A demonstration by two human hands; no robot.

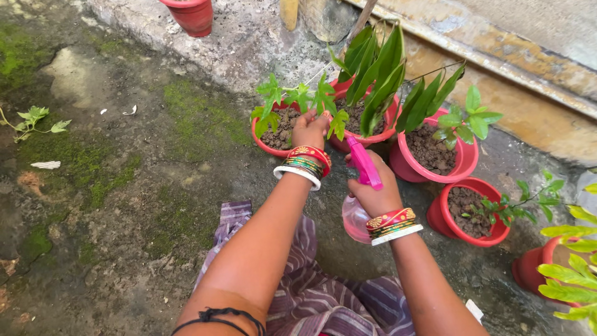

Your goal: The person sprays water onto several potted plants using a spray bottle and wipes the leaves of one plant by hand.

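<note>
Mossy concrete ground (124, 186) is filling most of the frame, with a stone ledge (249, 37) running across the top. A row of red pots is sitting along it from the centre toward the lower right: the middle pot (373, 134) is holding the tall long-leaf plant (376, 68), and the pot (266, 144) left of it is holding a small plant (298, 96) with jagged leaves.

Both arms are stretching up from the bottom of the frame, bangles stacked on each wrist. The left hand (309, 129) is reaching to the small plant at centre, fingers curled in among the leaves, looks like they're pinching a stem, but the leaves are covering the tips so can't really tell. The right hand (375, 190) is sitting just right of centre, fingers wrapping around a pink spray bottle (360, 193), nozzle pointing up-left toward the pots.
</note>
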